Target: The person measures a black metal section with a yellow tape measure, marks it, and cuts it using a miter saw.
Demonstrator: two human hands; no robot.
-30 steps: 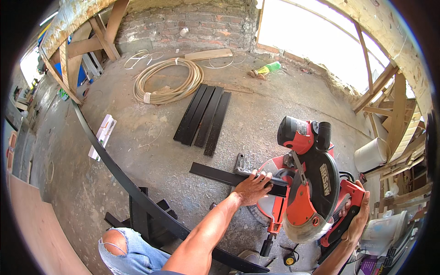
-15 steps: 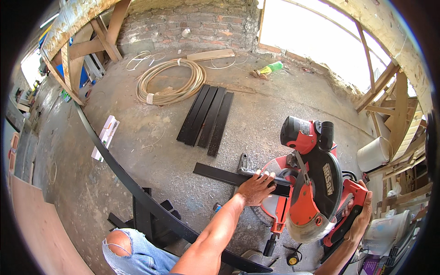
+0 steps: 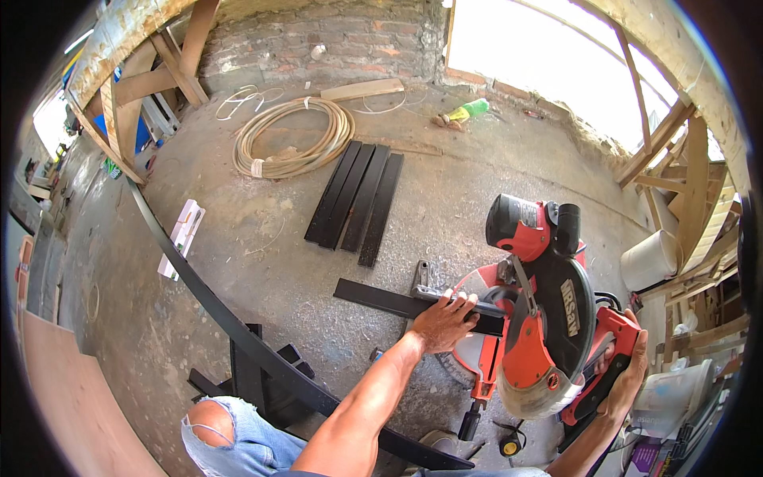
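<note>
I have one concrete floor (image 3: 453,203) under everything; one brick wall (image 3: 350,48) closes its far edge, and propped timbers (image 3: 693,171) crowd the right, so my open room is the stretch beyond the saw. One long black strip (image 3: 238,333) sweeps from upper left past the knee, barring the way to the lower-left floor; black pieces (image 3: 248,366) lie crossed beside it, too overlapped for me to count. One red-and-black miter saw (image 3: 556,310) stands at my right, its blade hidden from me. My right hand (image 3: 624,374) is wrapped around its handle, fingers curled closed. One coil of pale hose (image 3: 346,131) lies near the wall, one wooden plank (image 3: 362,90) just beyond it. Four flat black bars (image 3: 367,195) lie side by side between coil and saw. One single black workpiece (image 3: 377,298) lies across the saw along its metal fence, left end jutting out over the floor. My left hand (image 3: 445,322) rests on it palm down, fingers half bent over the fence; I cannot tell whether the thumb pinches it. One white bucket (image 3: 648,261) stands right of the saw, one green bottle (image 3: 469,113) lies near the wall, and one yellow-and-black tape measure (image 3: 509,445) sits near the saw's front.
</note>
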